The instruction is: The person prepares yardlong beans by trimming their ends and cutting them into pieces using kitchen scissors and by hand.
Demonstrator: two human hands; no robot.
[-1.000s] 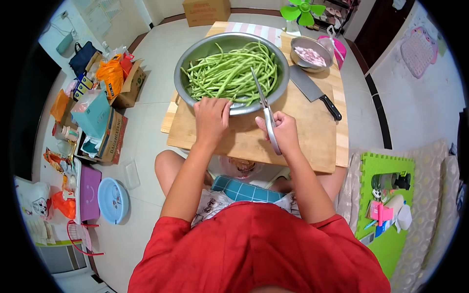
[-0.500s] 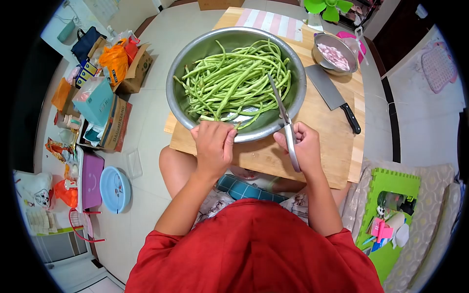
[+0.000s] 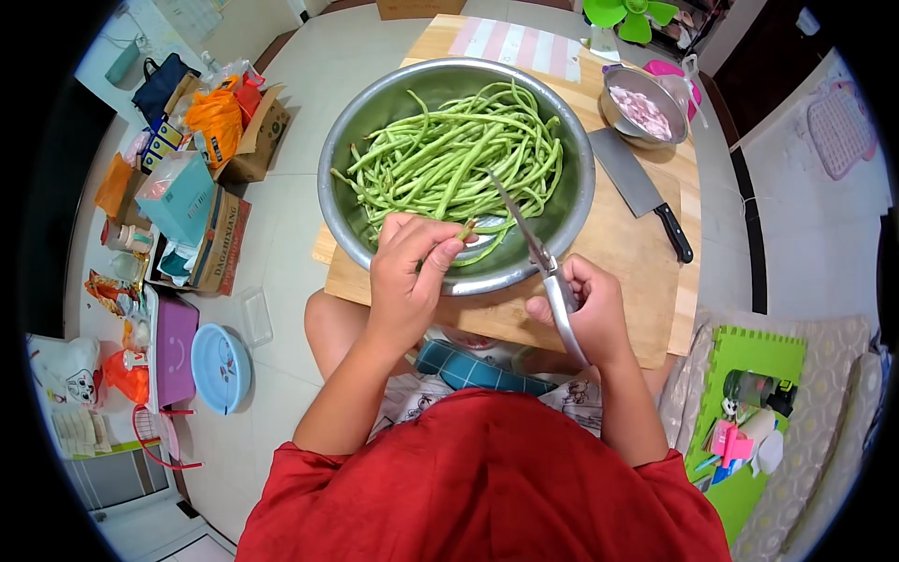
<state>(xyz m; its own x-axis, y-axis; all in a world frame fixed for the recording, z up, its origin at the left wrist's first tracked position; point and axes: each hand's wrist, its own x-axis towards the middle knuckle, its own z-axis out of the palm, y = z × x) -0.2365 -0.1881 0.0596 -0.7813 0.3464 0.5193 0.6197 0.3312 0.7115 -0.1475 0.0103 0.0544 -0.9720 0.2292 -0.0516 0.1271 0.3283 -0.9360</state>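
Observation:
A large metal bowl (image 3: 579, 178) full of long green beans (image 3: 459, 155) stands on a wooden cutting board (image 3: 637, 314). Over the bowl's near rim, my left hand (image 3: 409, 272) pinches the end of a green bean (image 3: 467, 229) between thumb and fingers. My right hand (image 3: 588, 309) is wrapped round the handle of metal scissors (image 3: 537, 245), whose blades point up and left over the bowl. The blades look closed or nearly so, a little right of the pinched bean end.
A cleaver (image 3: 629, 176) lies right of the bowl, its black handle toward me. Behind it stands a smaller bowl (image 3: 644, 108) with pale pink pieces. A striped cloth (image 3: 515, 47) and a green fan (image 3: 632, 14) are at the back.
My left hand has lifted from the bowl's near rim and now shows a bean end in its fingertips. The scissors have shifted slightly, with their tips lower and further left than half a second ago.

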